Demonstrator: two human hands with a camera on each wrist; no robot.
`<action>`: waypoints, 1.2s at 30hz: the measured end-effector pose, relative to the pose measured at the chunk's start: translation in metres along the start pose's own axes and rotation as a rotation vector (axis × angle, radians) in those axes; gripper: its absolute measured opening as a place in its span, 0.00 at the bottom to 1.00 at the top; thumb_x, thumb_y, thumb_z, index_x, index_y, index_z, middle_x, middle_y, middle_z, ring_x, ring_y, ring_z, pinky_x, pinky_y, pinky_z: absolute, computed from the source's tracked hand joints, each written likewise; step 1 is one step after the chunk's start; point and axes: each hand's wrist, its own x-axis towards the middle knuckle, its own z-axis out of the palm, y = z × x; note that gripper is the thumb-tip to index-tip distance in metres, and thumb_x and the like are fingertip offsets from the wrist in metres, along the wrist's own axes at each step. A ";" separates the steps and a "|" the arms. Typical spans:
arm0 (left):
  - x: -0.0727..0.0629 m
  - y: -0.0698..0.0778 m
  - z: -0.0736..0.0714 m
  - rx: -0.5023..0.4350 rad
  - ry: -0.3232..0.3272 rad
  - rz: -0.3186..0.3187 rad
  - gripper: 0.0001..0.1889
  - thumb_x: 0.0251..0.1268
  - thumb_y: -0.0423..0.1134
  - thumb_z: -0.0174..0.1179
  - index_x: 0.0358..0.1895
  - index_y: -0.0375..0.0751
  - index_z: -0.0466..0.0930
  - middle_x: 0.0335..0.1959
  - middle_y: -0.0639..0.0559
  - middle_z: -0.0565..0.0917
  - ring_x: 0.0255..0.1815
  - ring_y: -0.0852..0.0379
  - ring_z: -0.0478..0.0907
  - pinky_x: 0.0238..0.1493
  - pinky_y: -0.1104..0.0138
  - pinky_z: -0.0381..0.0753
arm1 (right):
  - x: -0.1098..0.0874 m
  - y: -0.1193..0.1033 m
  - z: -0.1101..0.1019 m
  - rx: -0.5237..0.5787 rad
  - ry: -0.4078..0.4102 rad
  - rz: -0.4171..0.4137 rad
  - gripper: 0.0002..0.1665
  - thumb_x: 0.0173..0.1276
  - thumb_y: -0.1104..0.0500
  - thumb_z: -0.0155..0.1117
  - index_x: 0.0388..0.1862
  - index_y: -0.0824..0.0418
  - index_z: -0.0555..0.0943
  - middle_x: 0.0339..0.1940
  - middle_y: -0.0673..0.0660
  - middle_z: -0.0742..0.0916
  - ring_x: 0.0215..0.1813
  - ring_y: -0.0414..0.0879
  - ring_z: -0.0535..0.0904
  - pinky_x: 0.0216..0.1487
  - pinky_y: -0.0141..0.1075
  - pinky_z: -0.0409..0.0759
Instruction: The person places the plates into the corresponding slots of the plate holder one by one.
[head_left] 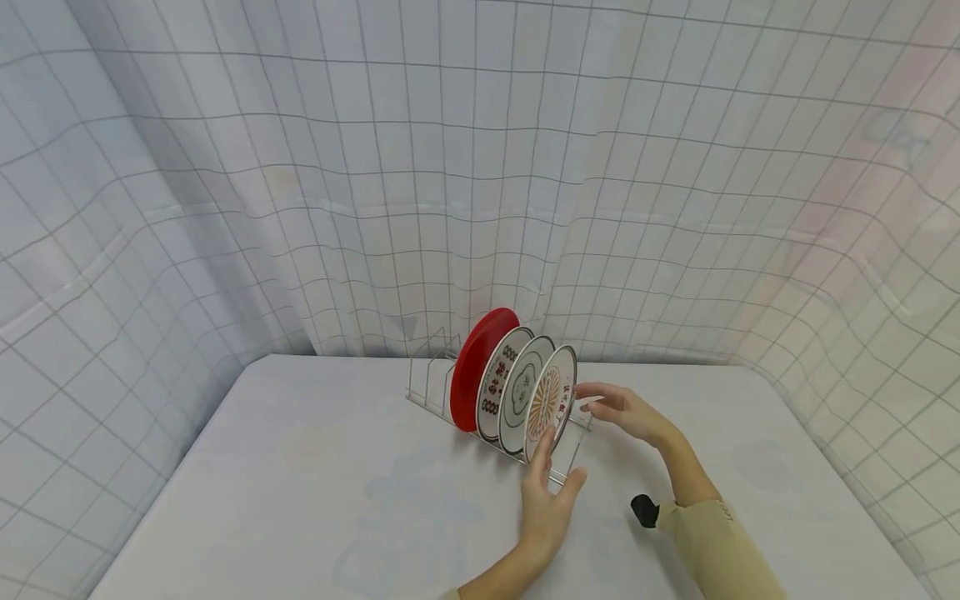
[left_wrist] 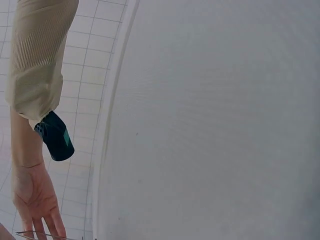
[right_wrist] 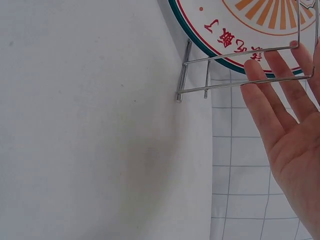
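Note:
A wire dish rack holds several plates on edge. At its near right end stands a white plate with an orange sunburst and red characters. My left hand reaches in from the front, fingers extended and thumb apart, with its fingertips at this plate's lower rim. In the right wrist view the left hand's fingers spread just beyond the rack's wires. My right hand comes from the right, its fingers loosely bent and fingertips close to the plate's right rim. The left wrist view shows its open palm.
Behind the sunburst plate stand a white plate with a green pattern, another with red and dark markings and a red plate. All rest on a white table backed by a gridded curtain. A black device sits at the right cuff.

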 end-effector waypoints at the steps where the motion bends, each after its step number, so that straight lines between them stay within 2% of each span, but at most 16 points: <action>1: 0.000 0.000 0.000 -0.006 0.004 -0.007 0.34 0.53 0.33 0.62 0.66 0.33 0.60 0.66 0.40 0.63 0.67 0.47 0.57 0.66 0.76 0.54 | 0.000 0.000 0.001 0.000 -0.001 -0.006 0.23 0.69 0.64 0.50 0.62 0.68 0.67 0.59 0.67 0.74 0.57 0.60 0.73 0.60 0.58 0.66; 7: -0.002 -0.001 -0.003 -0.005 0.008 -0.039 0.34 0.53 0.32 0.62 0.65 0.31 0.61 0.66 0.39 0.63 0.68 0.46 0.56 0.67 0.58 0.56 | -0.003 -0.001 0.010 -0.050 0.032 -0.045 0.22 0.67 0.65 0.51 0.60 0.68 0.68 0.55 0.68 0.76 0.52 0.60 0.75 0.54 0.51 0.72; 11: -0.005 0.002 -0.012 0.040 0.022 -0.078 0.32 0.54 0.33 0.63 0.64 0.34 0.64 0.66 0.42 0.65 0.67 0.45 0.59 0.65 0.53 0.59 | -0.007 -0.003 0.022 -0.075 0.079 -0.061 0.21 0.67 0.64 0.53 0.59 0.69 0.69 0.53 0.68 0.77 0.52 0.64 0.74 0.49 0.44 0.75; 14: -0.008 0.006 -0.021 0.066 0.029 -0.080 0.31 0.55 0.34 0.63 0.63 0.33 0.65 0.65 0.41 0.66 0.66 0.43 0.60 0.63 0.53 0.61 | -0.012 -0.008 0.034 -0.087 0.125 -0.086 0.21 0.67 0.65 0.54 0.57 0.70 0.69 0.52 0.69 0.77 0.51 0.67 0.73 0.45 0.38 0.78; 18: -0.009 0.010 -0.035 0.095 0.024 -0.065 0.30 0.56 0.35 0.63 0.63 0.32 0.65 0.64 0.39 0.67 0.64 0.43 0.62 0.61 0.54 0.64 | -0.022 -0.033 0.051 -0.111 0.189 -0.097 0.20 0.64 0.70 0.55 0.55 0.74 0.70 0.50 0.73 0.76 0.47 0.66 0.75 0.37 0.33 0.79; 22: -0.010 0.010 -0.047 0.107 0.015 -0.066 0.29 0.56 0.35 0.63 0.63 0.33 0.66 0.63 0.40 0.68 0.63 0.46 0.64 0.61 0.55 0.65 | -0.030 -0.055 0.064 -0.142 0.240 -0.063 0.20 0.63 0.70 0.56 0.54 0.74 0.70 0.48 0.72 0.77 0.44 0.61 0.76 0.34 0.31 0.79; 28: -0.012 0.011 -0.064 0.130 0.032 -0.071 0.28 0.55 0.39 0.64 0.60 0.36 0.71 0.59 0.43 0.73 0.61 0.47 0.68 0.59 0.57 0.68 | -0.035 -0.069 0.084 -0.149 0.312 -0.006 0.17 0.62 0.69 0.58 0.50 0.72 0.71 0.46 0.70 0.78 0.43 0.60 0.77 0.30 0.31 0.78; 31: -0.011 0.012 -0.072 0.143 0.048 -0.045 0.26 0.54 0.38 0.65 0.57 0.33 0.73 0.57 0.42 0.75 0.60 0.46 0.69 0.57 0.59 0.70 | -0.038 -0.078 0.096 -0.150 0.360 0.030 0.17 0.61 0.69 0.60 0.49 0.71 0.72 0.44 0.68 0.78 0.41 0.58 0.77 0.29 0.30 0.78; 36: -0.007 0.016 -0.083 0.169 0.075 -0.064 0.23 0.53 0.35 0.65 0.53 0.32 0.76 0.53 0.44 0.78 0.57 0.48 0.72 0.55 0.62 0.74 | -0.037 -0.084 0.113 -0.118 0.460 0.048 0.18 0.57 0.71 0.64 0.47 0.72 0.73 0.42 0.66 0.80 0.38 0.56 0.79 0.28 0.32 0.80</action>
